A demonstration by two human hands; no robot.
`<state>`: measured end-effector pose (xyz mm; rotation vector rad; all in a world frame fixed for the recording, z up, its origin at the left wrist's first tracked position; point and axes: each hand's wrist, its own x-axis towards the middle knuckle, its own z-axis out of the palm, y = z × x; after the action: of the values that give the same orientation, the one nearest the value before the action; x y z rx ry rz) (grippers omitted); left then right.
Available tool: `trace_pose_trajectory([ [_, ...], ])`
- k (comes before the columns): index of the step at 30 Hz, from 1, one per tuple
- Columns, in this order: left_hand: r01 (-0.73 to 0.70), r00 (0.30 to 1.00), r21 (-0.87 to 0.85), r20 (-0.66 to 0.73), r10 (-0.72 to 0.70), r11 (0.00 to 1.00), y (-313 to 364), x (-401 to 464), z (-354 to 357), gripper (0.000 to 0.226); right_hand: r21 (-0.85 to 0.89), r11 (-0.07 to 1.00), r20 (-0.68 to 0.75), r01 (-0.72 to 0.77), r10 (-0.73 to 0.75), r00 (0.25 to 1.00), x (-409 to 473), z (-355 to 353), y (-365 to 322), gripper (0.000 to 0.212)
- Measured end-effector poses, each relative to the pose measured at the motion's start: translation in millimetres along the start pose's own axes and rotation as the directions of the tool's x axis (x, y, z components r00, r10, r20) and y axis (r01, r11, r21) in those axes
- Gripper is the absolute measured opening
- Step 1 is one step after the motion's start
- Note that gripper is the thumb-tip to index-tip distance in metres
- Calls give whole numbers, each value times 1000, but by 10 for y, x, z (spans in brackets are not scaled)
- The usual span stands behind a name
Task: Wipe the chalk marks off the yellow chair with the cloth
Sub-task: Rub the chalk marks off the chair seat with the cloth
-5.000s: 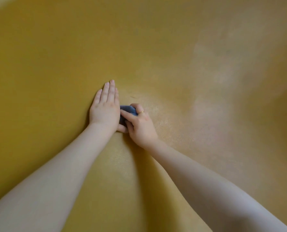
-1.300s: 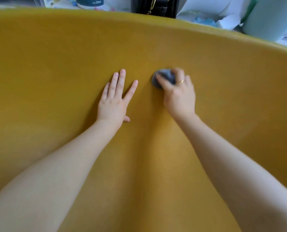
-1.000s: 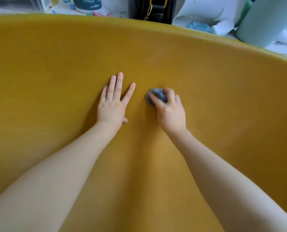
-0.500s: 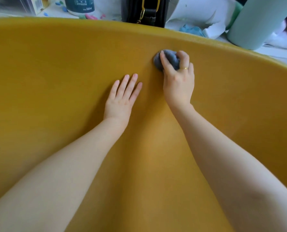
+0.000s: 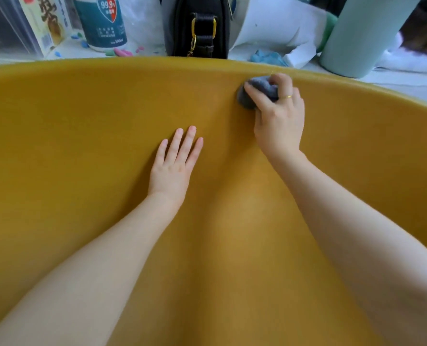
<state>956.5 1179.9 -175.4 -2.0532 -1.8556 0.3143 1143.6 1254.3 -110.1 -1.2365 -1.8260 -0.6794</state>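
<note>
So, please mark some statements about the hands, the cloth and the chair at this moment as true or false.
1. The right hand holds the grey cloth. True.
2. The cloth is pressed at the middle of the seat. False: it is near the top rim of the yellow chair.
3. The left hand lies flat with fingers extended. True.
4. The two hands touch. False: they are apart.
5. A black bag stands behind the chair. True.
</note>
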Motion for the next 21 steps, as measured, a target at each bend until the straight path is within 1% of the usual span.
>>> trace_pose_trajectory([
  [2, -11, 1000, 0, -10, 11, 1000, 11, -8, -50, 125, -3, 1000, -27, 25, -26, 999, 116, -9, 24, 39],
  [4, -31, 999, -25, -31, 30, 999, 28, -5, -123, 121, 46, 999, -30, 9, -8, 1000, 30, 56, -21, 38],
  [6, -48, 996, -61, -81, 43, 997, 53, 26, -219, 117, 97, 995, 21, 2, -4, 1000, -217, 119, -91, 38],
  [7, -47, 991, -57, -126, 39, 997, 73, 65, -270, 119, 111, 994, 60, 18, -25, 998, -387, 147, -116, 39],
  [9, -23, 974, 9, -223, 25, 1000, 117, 172, -373, 127, 141, 989, 142, 54, -74, 987, -777, 188, -153, 40],
  [10, -23, 970, 33, -240, 30, 999, 142, 230, -409, 130, 166, 985, 180, 54, -84, 980, -965, 196, -174, 39],
  [12, -49, 977, 38, -204, 56, 998, 185, 336, -422, 133, 213, 977, 240, 20, -72, 968, -1226, 188, -209, 37],
  [14, -54, 983, 43, -171, 61, 998, 195, 385, -407, 135, 239, 971, 267, 8, -73, 961, -1257, 158, -203, 34],
  [16, -55, 987, 41, -151, 61, 998, 201, 360, -390, 134, 227, 974, 250, 14, -72, 966, -1091, 95, -139, 30],
  [17, -57, 988, 29, -143, 61, 998, 206, 354, -390, 134, 204, 979, 209, -22, -22, 978, -940, 60, -74, 29],
  [19, -57, 989, 19, -138, 59, 998, 201, 346, -398, 134, 163, 977, 80, -135, 123, 989, -545, -8, 84, 31],
  [20, -63, 988, 24, -141, 66, 998, 191, 348, -406, 134, 152, 975, 27, -162, 159, 987, -348, -46, 148, 31],
  [21, -70, 987, 29, -144, 74, 997, 179, 351, -410, 134, 144, 977, -3, -159, 161, 987, -179, -80, 192, 31],
])
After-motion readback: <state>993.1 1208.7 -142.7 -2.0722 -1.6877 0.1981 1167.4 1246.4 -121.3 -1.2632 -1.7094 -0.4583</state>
